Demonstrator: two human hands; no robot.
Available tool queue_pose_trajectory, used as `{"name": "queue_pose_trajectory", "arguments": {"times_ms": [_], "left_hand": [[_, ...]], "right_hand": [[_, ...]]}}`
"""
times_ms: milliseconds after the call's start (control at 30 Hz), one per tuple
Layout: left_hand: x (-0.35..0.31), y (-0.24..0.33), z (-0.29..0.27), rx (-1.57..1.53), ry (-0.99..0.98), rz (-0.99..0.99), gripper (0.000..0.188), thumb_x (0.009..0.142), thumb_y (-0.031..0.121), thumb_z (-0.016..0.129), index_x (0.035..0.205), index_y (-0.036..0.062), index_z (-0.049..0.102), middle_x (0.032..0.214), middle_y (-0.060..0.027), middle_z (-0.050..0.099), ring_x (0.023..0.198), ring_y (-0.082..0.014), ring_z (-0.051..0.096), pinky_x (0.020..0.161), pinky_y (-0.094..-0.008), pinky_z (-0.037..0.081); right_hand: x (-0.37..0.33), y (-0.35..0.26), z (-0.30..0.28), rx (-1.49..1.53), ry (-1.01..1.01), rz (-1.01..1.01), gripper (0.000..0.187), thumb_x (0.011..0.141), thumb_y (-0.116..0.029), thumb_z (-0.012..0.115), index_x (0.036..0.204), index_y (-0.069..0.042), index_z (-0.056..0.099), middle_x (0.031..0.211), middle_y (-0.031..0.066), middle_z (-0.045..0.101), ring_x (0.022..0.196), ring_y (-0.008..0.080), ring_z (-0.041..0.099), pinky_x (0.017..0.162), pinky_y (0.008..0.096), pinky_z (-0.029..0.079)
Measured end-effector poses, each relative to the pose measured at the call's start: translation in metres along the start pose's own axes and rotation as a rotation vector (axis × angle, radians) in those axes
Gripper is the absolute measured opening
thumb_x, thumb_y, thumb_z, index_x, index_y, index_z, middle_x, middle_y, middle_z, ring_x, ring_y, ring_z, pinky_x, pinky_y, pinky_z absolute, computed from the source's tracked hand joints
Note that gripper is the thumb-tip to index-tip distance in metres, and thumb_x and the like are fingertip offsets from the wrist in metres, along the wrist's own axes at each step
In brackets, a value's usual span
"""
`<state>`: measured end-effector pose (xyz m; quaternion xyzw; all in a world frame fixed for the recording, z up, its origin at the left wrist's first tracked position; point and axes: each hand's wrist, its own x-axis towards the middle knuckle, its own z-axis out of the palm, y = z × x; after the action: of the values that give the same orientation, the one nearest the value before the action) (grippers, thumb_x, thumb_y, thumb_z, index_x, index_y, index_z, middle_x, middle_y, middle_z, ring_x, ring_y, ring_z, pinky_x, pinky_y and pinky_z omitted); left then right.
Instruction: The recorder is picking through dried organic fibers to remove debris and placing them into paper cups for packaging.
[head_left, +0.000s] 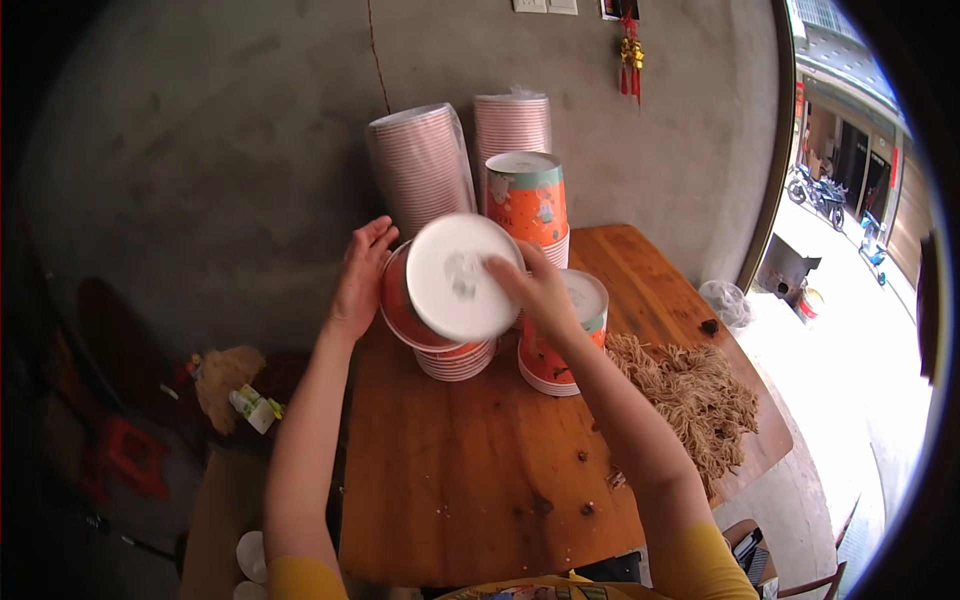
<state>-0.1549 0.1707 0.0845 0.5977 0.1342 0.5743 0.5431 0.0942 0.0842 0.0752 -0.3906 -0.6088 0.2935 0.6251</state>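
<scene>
An orange paper tub (464, 277) is upside down and tilted, its white base facing me, over a short stack of nested tubs (456, 362). My right hand (540, 290) grips it from the right, thumb lying over the base. On the other side, my left hand (362, 278) has its fingers stretched out beside the tub's wide rim, and they seem to touch it. To the right stands another inverted stack of orange tubs (548, 360), partly behind my right forearm. A taller stack with an orange and green tub (527, 200) on top rises behind.
Two tall stacks of pale pink tubs in clear plastic, one left (415, 165) and one right (513, 125), stand by the grey wall. Brown stringy fibre (690, 400) lies on the wooden table (450, 480) at the right. A red stool (130, 455) is low at left; an open doorway is at right.
</scene>
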Motion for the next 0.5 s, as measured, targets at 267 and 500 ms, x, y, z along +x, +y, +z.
{"name": "queue_pose_trajectory", "arguments": {"times_ms": [267, 500], "left_hand": [[0.009, -0.051, 0.008, 0.470, -0.022, 0.178, 0.121, 0.068, 0.067, 0.074, 0.154, 0.0160, 0.007, 0.148, -0.0149, 0.031, 0.135, -0.0268, 0.035, 0.112, -0.0413, 0.028], [0.058, -0.064, -0.021, 0.664, 0.241, 0.082, 0.060, 0.097, 0.044, 0.052, 0.144, 0.0095, 0.040, 0.108, -0.0098, 0.060, 0.100, -0.0191, 0.055, 0.093, -0.0315, 0.042]], "right_hand": [[0.075, 0.057, 0.004, -0.276, -0.006, 0.033, 0.050, 0.093, -0.040, 0.061, 0.120, 0.002, 0.059, 0.103, 0.0132, 0.068, 0.099, 0.0223, 0.063, 0.087, 0.0332, 0.048], [0.026, 0.034, -0.059, -1.031, -0.209, 0.009, 0.067, 0.085, -0.059, 0.060, 0.137, -0.018, 0.048, 0.142, 0.0201, 0.044, 0.133, 0.0408, 0.038, 0.105, 0.0535, 0.035]]}}
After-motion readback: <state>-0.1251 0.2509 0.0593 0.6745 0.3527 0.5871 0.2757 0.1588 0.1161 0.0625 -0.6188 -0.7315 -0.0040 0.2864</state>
